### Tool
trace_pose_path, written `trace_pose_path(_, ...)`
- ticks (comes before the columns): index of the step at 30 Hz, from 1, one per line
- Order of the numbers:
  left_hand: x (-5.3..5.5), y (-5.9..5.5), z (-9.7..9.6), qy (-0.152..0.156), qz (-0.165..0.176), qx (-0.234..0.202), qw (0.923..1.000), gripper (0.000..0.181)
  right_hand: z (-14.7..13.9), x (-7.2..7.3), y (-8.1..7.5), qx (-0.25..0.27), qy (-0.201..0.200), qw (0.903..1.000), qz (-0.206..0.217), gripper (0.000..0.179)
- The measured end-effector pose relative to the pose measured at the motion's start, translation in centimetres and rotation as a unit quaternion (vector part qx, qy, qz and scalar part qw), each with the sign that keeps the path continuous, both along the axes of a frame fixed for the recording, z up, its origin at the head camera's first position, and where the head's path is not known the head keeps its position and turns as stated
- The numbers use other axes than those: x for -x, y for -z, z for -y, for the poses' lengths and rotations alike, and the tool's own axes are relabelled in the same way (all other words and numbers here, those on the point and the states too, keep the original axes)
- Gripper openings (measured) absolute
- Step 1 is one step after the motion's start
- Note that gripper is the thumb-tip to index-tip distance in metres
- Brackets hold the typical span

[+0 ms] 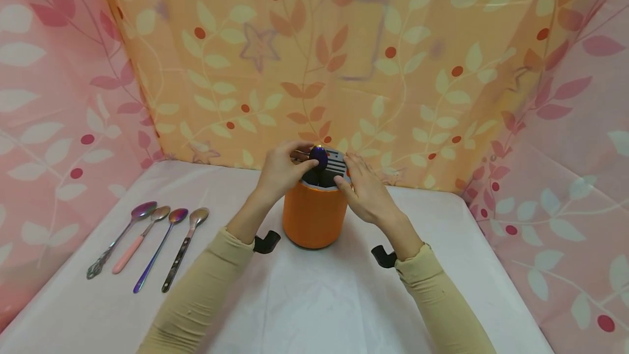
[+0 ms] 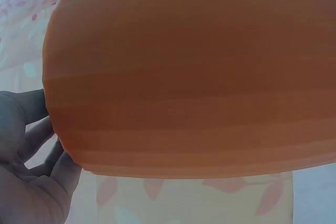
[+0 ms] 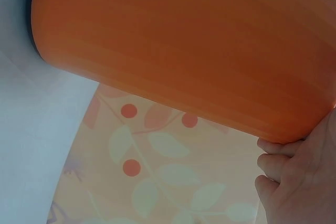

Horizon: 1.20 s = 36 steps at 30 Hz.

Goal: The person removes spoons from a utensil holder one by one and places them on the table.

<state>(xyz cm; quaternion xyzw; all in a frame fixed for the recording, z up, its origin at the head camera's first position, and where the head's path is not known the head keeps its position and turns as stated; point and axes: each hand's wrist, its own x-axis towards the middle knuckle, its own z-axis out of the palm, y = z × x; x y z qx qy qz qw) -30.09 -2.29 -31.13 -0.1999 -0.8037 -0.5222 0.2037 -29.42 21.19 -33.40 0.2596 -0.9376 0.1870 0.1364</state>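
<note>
An orange utensil holder [image 1: 314,217] stands upright mid-table, with a grey slotted insert [image 1: 336,163] and a dark opening in its top. My left hand [image 1: 279,173] pinches a shiny dark blue-purple spoon [image 1: 319,156] by its bowl, between thumb and fingers. The bowl points up over the opening; the spoon's lower part is hidden. My right hand [image 1: 367,194] rests against the holder's right rim, fingers extended along it and thumb near the front edge. In both wrist views the holder's orange wall [image 2: 189,87] fills most of the picture.
Several spoons lie side by side at the left: an ornate-handled one [image 1: 114,245], a pink-handled one [image 1: 131,253], a slim iridescent one [image 1: 156,258] and a black-handled one [image 1: 178,261]. A white cloth [image 1: 314,305] covers the table. Patterned curtains [image 1: 304,70] enclose it.
</note>
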Motion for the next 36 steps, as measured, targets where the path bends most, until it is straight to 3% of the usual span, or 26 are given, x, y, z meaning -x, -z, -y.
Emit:
trace_pose_path(13,-0.2,0.0,-0.1,0.003,-0.001,0.003,1.0000,0.034,0.0,0.0,0.1,0.004,0.002,1.0000,-0.001,0.080)
trace_pose_path(24,-0.3,0.2,0.2,0.015,-0.002,-0.037,0.9992,0.030,0.1,-0.2,0.0,0.005,0.001,1.0000,0.001,0.080)
trace_pose_path(30,-0.4,0.0,0.6,0.047,0.043,-0.088,0.9941,0.027,0.1,-0.2,0.0,0.004,0.005,1.0000,0.004,0.080)
trace_pose_path(36,-0.8,-0.3,0.9,0.093,0.099,-0.153,0.9789,0.027,0.1,-0.2,0.0,0.002,0.009,0.9998,0.015,0.080)
